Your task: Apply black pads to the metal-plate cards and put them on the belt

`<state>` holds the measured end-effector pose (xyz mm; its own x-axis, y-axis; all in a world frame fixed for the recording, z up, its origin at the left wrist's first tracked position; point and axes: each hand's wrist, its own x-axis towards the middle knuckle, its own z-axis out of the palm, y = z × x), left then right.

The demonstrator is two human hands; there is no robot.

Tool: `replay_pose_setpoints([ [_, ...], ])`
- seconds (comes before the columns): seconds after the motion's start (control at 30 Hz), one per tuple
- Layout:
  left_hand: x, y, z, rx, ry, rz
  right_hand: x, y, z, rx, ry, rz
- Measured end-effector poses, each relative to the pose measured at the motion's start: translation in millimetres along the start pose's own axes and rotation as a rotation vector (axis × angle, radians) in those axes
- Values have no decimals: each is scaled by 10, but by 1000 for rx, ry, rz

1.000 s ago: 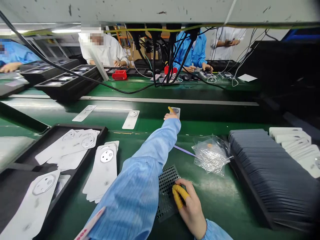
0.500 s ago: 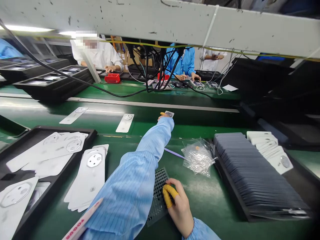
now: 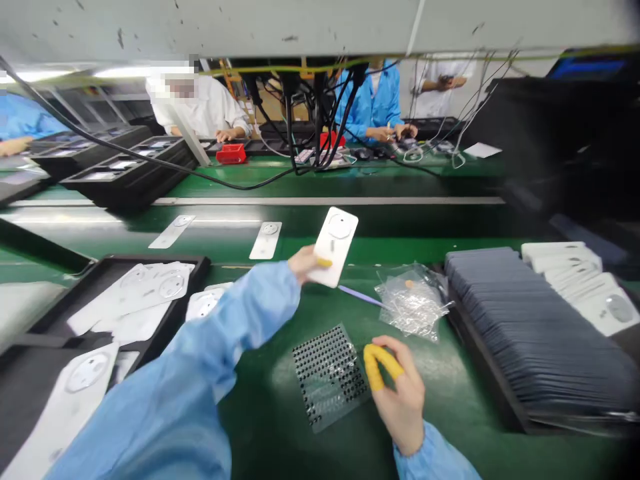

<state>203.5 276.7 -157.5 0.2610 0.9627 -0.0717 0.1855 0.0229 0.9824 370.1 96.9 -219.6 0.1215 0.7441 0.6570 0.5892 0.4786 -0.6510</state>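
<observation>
My left hand (image 3: 303,264) grips a white phone back cover (image 3: 334,250) by its lower left edge, a yellow finger cot lying over its face. The cover is tilted, with a round camera area near its top. Lower right, my right hand (image 3: 400,393) has yellow cots on two fingers, and its thumb and fingertips are pressed together. Whatever is between them is too small to make out. Just left of it lies a clear sheet (image 3: 330,380) with rows of small black dots, some spots bare. More white covers (image 3: 207,301) lie partly behind my left sleeve.
A black tray (image 3: 203,270) of loose covers stands left; another (image 3: 480,373) with dark dividers stands right. A clear plastic bag (image 3: 415,303) and a purple strip (image 3: 363,295) lie between. Two covers (image 3: 265,241) rest on the green belt. Cables (image 3: 320,120) hang ahead; co-workers sit beyond.
My left hand has drawn back from the belt towards me, bringing the cover closer. My right hand has shifted right, off the dotted sheet. The view has turned slightly left.
</observation>
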Motion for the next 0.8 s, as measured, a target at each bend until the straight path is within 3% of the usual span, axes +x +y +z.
replay_pose_setpoints([
  [0.07, -627, -166, 13, -73, -40, -132, 82, -72, -7, -36, 18, -13],
  [0.17, -1503, -316, 200, -332, -34, -279, 161, -199, 26, -95, 62, -113],
  [0.27, -2017, -329, 424, -446, -30, -250, 147, -307, 65, -99, 32, -184],
  [0.37, -2207, -315, 536, -322, -23, -175, 76, -390, 71, -81, -23, -200],
  [0.57, -2375, -437, 527, -33, -55, -49, -39, -455, 39, -34, -37, -189],
  [0.8, -2429, -483, 527, -47, -63, 48, -104, -480, -32, 14, -233, -269],
])
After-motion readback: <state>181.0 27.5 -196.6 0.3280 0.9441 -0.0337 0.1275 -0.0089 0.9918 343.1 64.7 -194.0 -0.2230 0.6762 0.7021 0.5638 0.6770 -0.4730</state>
